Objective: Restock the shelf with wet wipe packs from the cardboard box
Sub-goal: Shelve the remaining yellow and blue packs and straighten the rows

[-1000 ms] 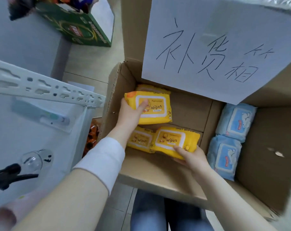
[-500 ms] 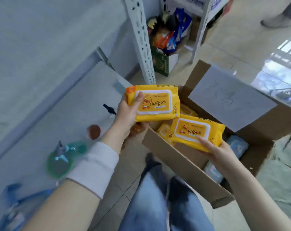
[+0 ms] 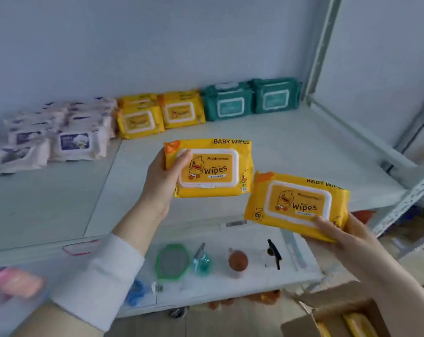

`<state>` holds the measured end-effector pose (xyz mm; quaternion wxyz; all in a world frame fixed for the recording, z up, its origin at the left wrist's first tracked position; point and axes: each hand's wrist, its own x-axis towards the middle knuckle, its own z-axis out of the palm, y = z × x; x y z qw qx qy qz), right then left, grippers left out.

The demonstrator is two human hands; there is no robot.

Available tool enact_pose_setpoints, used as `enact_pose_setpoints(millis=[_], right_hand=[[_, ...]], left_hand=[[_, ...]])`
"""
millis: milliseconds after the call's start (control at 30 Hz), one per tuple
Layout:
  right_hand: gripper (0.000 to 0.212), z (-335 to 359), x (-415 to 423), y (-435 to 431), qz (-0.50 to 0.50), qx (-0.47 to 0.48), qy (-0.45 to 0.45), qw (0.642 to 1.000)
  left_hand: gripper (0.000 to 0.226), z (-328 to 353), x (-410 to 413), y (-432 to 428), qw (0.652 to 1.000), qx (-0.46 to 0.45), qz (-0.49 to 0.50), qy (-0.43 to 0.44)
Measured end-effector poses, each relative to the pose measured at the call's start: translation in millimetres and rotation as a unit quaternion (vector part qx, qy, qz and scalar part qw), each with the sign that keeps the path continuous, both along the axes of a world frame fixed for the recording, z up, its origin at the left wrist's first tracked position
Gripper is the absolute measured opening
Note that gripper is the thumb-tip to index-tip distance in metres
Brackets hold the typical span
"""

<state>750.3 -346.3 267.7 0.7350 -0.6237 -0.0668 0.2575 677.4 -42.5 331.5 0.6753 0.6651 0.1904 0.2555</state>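
My left hand (image 3: 161, 183) grips a yellow wet wipe pack (image 3: 213, 170) by its left end, held over the front of the white shelf (image 3: 291, 142). My right hand (image 3: 339, 237) holds a second yellow wet wipe pack (image 3: 298, 203) from below, lower and to the right, at the shelf's front edge. Both packs face me with the duck label up. Yellow packs (image 3: 160, 115) stand at the back of the shelf. A corner of the cardboard box (image 3: 327, 317) shows at the bottom right with yellow packs inside.
White packs (image 3: 57, 139) fill the shelf's back left, green packs (image 3: 252, 99) the back right. A lower shelf (image 3: 254, 285) carries a green strainer (image 3: 173, 261), a blue bottle (image 3: 201, 260), a brown cup (image 3: 237, 261) and a black clip (image 3: 274, 251). A metal upright (image 3: 322, 45) stands at right.
Both hands lifted the yellow packs out of the box and up to the shelf. My view swung from the box to the shelf.
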Motion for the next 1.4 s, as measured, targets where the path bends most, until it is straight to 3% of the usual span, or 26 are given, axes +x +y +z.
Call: enact_pose_setpoints(millis=[100, 200, 300, 433, 567, 600, 700, 767, 867, 1000, 1067, 1200, 1333, 1400], right_hand=[[0.098, 11, 27, 77, 0.027, 0.011, -0.033, 0.999], [0.099, 9, 52, 148, 0.046, 0.005, -0.041, 0.998], [0.096, 4, 83, 205, 0.051, 0.001, -0.030, 0.998], [0.095, 2, 128, 265, 0.084, -0.018, -0.032, 0.996], [0.107, -4, 180, 315, 0.101, -0.059, -0.049, 0.992], [0.104, -3, 192, 326, 0.094, -0.085, -0.070, 0.989], [0.059, -6, 224, 348, 0.057, -0.176, -0.161, 0.970], [0.043, -9, 238, 357, 0.035, -0.238, -0.202, 0.949], [0.039, -13, 245, 365, 0.003, -0.300, -0.236, 0.924], [0.070, -13, 238, 372, -0.071, -0.351, -0.237, 0.903], [0.082, -10, 227, 374, -0.089, -0.391, -0.267, 0.876], [0.085, -3, 184, 360, -0.044, -0.520, -0.345, 0.780], [0.076, 1, 139, 316, 0.038, -0.650, -0.409, 0.640], [0.073, 8, 120, 286, 0.054, -0.691, -0.399, 0.601]], left_hand=[[0.009, -7, -7, 73, 0.999, 0.001, 0.053, 0.003], [0.030, -15, -4, 135, 0.997, 0.004, 0.071, 0.008], [0.044, -24, 16, 189, 0.998, -0.008, 0.058, 0.008], [0.040, -28, 57, 240, 1.000, 0.001, 0.017, 0.018], [0.065, -43, 101, 274, 0.999, 0.027, 0.013, 0.044], [0.068, -48, 112, 281, 0.997, 0.037, 0.031, 0.054], [0.050, -54, 134, 290, 0.982, 0.128, 0.104, 0.087], [0.045, -57, 141, 294, 0.966, 0.189, 0.140, 0.111], [0.050, -59, 142, 300, 0.920, 0.286, 0.203, 0.177], [0.078, -58, 141, 298, 0.894, 0.338, 0.229, 0.185], [0.076, -58, 144, 294, 0.864, 0.418, 0.210, 0.187], [0.067, -56, 140, 274, 0.761, 0.563, 0.122, 0.299], [0.067, -42, 131, 226, 0.646, 0.691, -0.033, 0.323], [0.065, -32, 131, 189, 0.603, 0.720, -0.105, 0.326]])
